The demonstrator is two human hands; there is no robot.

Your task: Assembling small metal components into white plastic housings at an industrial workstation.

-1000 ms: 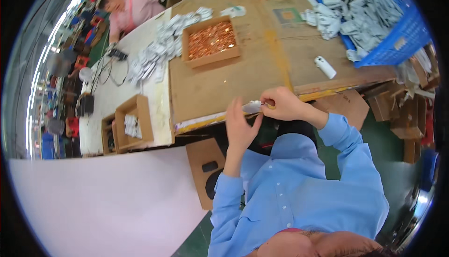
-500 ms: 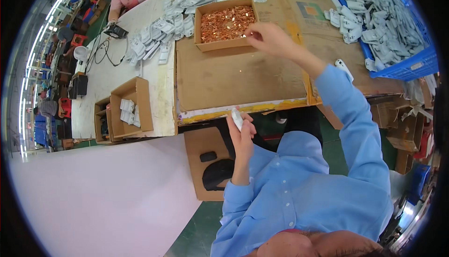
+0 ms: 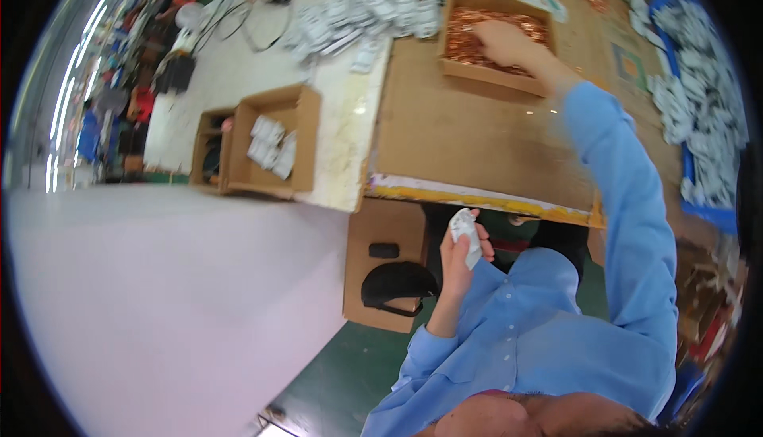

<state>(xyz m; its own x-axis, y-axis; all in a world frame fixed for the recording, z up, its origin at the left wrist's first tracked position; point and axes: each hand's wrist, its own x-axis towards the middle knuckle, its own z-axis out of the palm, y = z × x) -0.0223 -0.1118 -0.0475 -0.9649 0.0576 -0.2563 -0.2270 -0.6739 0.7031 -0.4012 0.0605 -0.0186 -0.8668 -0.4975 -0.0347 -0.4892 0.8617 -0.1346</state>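
Note:
My left hand (image 3: 455, 266) is closed around a small white plastic casing (image 3: 466, 238), held upright in front of my body, just off the table's near edge. Its upper face shows some small dark details that are too blurred to make out. My right hand (image 3: 507, 44) is down in an open cardboard box (image 3: 494, 76), among a heap of small shiny copper-coloured metal pieces (image 3: 461, 46). Its fingers are bent downward, smeared and partly hidden, so any piece between them does not show.
White casings (image 3: 342, 25) lie piled left of the box. A blue crate (image 3: 690, 168) of similar parts stands at the right. Further left are a cardboard box with a few casings (image 3: 308, 139) and a cable (image 3: 250, 36). A black cap (image 3: 395, 284) lies on cardboard below.
My right hand has moved from the box's right edge into the copper pieces. The casing in my left hand has turned to show more of its face. The whole view has shifted.

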